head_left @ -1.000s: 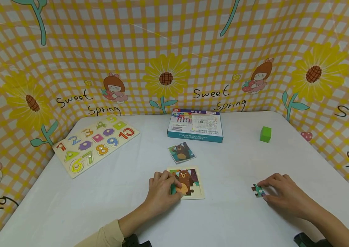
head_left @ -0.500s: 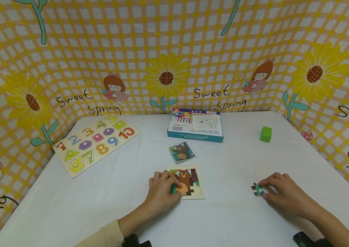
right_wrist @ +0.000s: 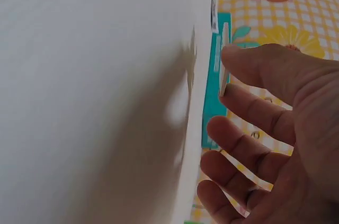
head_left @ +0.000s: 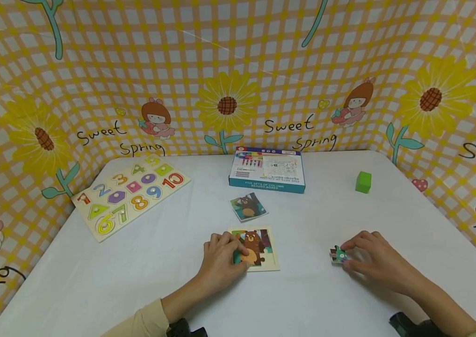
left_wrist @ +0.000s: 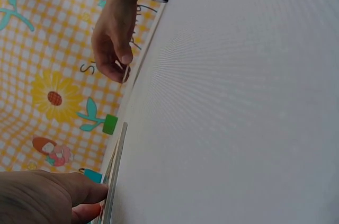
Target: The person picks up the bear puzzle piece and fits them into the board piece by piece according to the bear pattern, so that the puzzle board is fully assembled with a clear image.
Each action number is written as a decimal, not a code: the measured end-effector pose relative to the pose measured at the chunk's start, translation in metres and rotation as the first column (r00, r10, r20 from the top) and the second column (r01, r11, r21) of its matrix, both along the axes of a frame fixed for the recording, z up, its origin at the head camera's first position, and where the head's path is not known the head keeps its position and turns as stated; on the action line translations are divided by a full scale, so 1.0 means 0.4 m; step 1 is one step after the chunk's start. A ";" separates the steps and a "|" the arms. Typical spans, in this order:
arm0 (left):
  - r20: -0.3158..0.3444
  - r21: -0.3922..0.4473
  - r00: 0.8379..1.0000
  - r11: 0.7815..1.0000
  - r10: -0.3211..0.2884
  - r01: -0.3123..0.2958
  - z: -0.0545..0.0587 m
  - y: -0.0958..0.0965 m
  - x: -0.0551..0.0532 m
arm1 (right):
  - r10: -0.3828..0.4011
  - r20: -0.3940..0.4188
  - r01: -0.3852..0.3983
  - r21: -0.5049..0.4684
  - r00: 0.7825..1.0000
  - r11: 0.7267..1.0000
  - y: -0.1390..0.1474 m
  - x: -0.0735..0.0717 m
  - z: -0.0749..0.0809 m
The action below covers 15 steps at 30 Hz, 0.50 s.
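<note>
My left hand (head_left: pixel 222 256) rests on the left part of a framed bear jigsaw puzzle (head_left: pixel 270 248), its fingers bent and its thumb at the front edge; it hides much of that side. The left wrist view shows the board edge-on under the thumb and a finger of this hand (left_wrist: pixel 79 195). To the right, my right hand (head_left: pixel 378 260) pinches a small green and brown puzzle piece (head_left: pixel 339 255) between thumb and index finger. In the right wrist view the puzzle piece (right_wrist: pixel 225 62) appears edge-on, raised off the table, while the other fingers stay loosely bent.
Behind the puzzle lies a square bear picture (head_left: pixel 248 207). A flat teal box (head_left: pixel 266 169) stands farther back. A wooden number board (head_left: pixel 130 196) sits at the back left, a green block (head_left: pixel 363 182) at the back right. Patterned cloth (head_left: pixel 225 56) surrounds the white table (head_left: pixel 305 299).
My right hand has moved left and slightly away from me, carrying the puzzle piece toward the framed puzzle. My left hand has stayed in place on the puzzle.
</note>
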<state>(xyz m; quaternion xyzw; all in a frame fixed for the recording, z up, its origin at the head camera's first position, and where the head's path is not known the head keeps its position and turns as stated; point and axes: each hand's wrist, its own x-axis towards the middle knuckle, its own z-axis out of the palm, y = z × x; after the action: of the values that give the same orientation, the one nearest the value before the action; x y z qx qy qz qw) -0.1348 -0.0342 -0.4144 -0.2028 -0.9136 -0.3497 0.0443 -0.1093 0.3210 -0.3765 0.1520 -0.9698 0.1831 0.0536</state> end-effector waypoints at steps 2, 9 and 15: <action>0.000 -0.001 1.000 1.000 0.000 0.000 0.000 0.000 0.001 | 0.006 0.029 -0.006 -0.009 1.000 1.000 -0.020 -0.005 0.006; -0.001 -0.002 1.000 1.000 0.002 -0.002 0.000 -0.001 0.000 | 0.036 0.074 -0.034 -0.029 0.997 0.999 -0.093 -0.025 0.011; 0.004 0.001 1.000 1.000 -0.002 0.002 0.001 -0.001 0.000 | 0.073 0.047 -0.072 -0.035 0.996 0.997 -0.154 -0.040 0.002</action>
<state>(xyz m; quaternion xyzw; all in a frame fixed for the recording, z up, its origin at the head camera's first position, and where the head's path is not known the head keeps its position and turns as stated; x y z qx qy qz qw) -0.1347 -0.0348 -0.4139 -0.2028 -0.9133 -0.3507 0.0423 -0.1253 0.2595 -0.3758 0.1818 -0.9614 0.2048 0.0260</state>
